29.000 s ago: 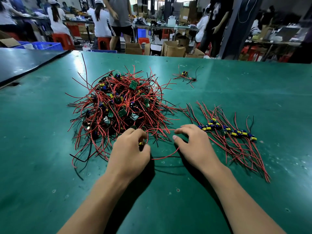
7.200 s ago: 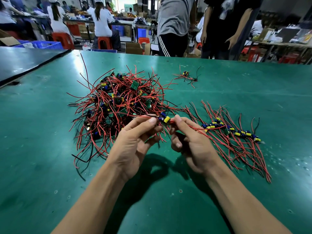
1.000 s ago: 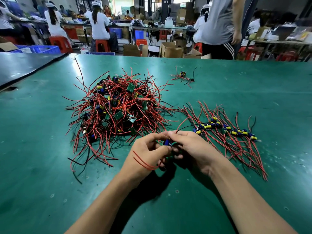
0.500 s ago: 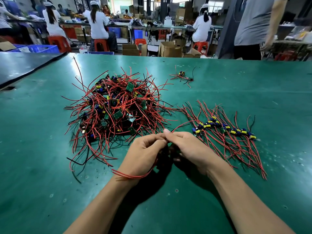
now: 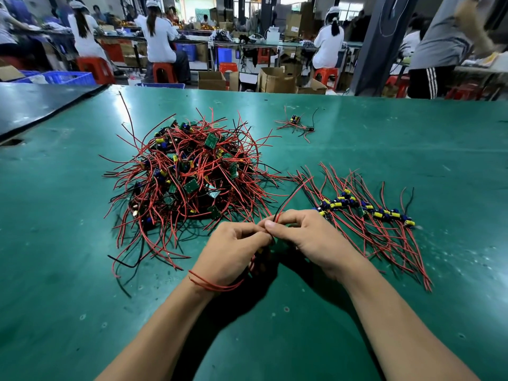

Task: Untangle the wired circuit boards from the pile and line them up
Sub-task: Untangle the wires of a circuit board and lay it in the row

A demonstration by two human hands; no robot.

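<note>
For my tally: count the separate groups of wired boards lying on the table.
3: the big pile left of centre, the row at right, a small cluster at the back. The left hand and right hand hold another's wires, its board hidden.

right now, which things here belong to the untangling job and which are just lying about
Job: tangled pile, lined-up row, red wires pinched in left hand and right hand.
Lying about: cardboard boxes, blue crate, red stools.

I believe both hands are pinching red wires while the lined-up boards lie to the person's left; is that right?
Not quite: the head view shows the lined-up boards lying to the person's right; the pile is on the left. The left hand and right hand do pinch red wires.
</note>
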